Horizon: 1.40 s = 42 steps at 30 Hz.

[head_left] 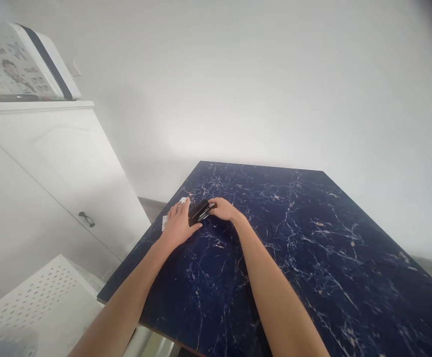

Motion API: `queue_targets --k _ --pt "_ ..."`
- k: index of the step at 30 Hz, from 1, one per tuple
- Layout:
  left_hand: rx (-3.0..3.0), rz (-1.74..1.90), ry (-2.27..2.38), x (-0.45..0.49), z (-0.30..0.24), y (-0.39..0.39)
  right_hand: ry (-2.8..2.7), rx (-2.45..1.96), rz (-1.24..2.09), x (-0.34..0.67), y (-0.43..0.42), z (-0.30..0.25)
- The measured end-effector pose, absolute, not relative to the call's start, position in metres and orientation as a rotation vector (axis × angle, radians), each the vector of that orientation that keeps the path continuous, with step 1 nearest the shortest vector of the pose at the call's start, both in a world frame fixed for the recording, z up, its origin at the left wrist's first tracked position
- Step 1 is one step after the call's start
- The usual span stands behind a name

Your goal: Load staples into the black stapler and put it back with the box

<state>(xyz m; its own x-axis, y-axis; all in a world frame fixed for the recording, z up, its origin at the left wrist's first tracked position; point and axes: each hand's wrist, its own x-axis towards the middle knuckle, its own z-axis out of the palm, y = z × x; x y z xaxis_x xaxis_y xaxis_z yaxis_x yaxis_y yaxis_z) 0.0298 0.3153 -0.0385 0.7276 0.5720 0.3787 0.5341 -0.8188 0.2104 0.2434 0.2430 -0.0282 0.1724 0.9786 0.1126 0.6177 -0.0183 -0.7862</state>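
Observation:
A small black object (pixel 200 210), like a stapler or folded wallet, lies near the left edge of a dark blue marbled table (pixel 305 258). My right hand (pixel 223 208) is curled over its right end, fingers closed on it. My left hand (pixel 177 225) rests flat beside its left end, fingers stretched out over white paper slips (pixel 164 222), the thumb touching the black object. Both forearms reach in from below.
A white cabinet (pixel 52 168) with a dark handle (pixel 86 218) stands left of the table, a printed box (pixel 18 64) on top. A white perforated surface (pixel 33 307) sits at lower left. A plain white wall lies behind.

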Motion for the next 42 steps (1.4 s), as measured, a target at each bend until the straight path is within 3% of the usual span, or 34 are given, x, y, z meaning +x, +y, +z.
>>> queue_targets --k 9,15,27,32,38,42 --pt "2.91 0.734 0.872 0.02 -0.04 0.345 -1.563 -1.82 0.592 0.26 0.225 -0.02" --pt "2.879 0.688 0.945 0.017 -0.042 0.354 -1.902 -1.985 0.304 0.244 0.226 -0.006" --pt "2.872 0.608 0.93 0.015 -0.039 0.351 -1.727 -1.968 0.299 0.246 0.214 -0.005" --pt "2.872 0.519 0.988 0.007 -0.019 0.347 -1.277 -1.974 0.495 0.266 0.204 -0.006" --pt "2.469 0.333 1.73 -0.014 -0.002 0.353 -1.173 -2.115 0.844 0.268 0.209 0.003" --pt "2.612 0.123 1.607 -0.011 -0.012 0.353 -1.194 -2.115 0.958 0.241 0.223 0.005"
